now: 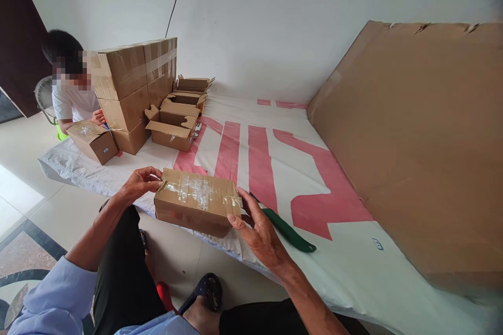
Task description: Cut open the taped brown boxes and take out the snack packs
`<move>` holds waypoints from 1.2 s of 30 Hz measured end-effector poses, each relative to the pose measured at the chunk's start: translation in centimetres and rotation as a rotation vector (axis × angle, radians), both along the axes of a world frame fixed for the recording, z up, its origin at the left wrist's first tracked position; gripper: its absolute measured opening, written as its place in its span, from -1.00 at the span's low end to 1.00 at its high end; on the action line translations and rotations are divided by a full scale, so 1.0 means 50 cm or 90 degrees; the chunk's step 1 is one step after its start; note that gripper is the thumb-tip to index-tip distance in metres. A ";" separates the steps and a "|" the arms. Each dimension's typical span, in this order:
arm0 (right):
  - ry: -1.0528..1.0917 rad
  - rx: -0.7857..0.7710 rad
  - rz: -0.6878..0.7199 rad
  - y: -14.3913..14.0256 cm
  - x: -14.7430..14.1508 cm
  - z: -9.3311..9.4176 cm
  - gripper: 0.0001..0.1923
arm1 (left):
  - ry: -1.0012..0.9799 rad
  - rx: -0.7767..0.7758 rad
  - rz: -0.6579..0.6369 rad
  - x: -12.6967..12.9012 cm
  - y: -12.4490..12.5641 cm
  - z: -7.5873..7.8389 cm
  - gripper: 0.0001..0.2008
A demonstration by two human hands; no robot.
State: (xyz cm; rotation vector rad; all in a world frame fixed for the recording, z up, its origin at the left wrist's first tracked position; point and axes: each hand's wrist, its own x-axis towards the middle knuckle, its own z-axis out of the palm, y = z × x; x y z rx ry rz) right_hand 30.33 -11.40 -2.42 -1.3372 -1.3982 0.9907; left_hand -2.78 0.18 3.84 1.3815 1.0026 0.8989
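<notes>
Between my two hands sits a small cardboard box (196, 196), its lid closed and crossed with clear shiny tape, at the near edge of the cloth-covered table. My left hand (139, 184) grips the box's far-left corner with thumb and fingers. At the opposite end, my right hand (257, 227) holds the right side, thumb on the near corner and fingers behind. Just right of that hand lies a dark green curved handle (293, 233), perhaps of a knife; its other end is partly hidden by my hand.
Open cardboard boxes (173, 125) stand in a row beyond, beside a stack of taped cartons (129, 94). A person (74, 99) sits at the left behind a closed box (94, 140). A large cardboard sheet or carton (416, 152) fills the right. The white-and-red cloth (263, 162) covers the table.
</notes>
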 end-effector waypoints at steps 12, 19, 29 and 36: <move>0.000 -0.029 -0.014 0.000 0.001 0.000 -0.11 | 0.034 0.076 0.029 -0.001 -0.005 -0.007 -0.63; 0.018 -0.041 -0.015 0.002 0.001 0.001 -0.07 | 0.062 0.135 -0.015 -0.009 -0.004 -0.020 -0.56; 0.006 -0.008 -0.020 0.007 0.003 -0.008 -0.08 | 0.074 0.151 -0.190 -0.007 0.020 -0.008 -0.70; -0.340 0.061 -0.186 0.017 0.159 -0.084 -0.41 | 0.041 0.147 -0.192 -0.011 0.022 -0.026 -0.63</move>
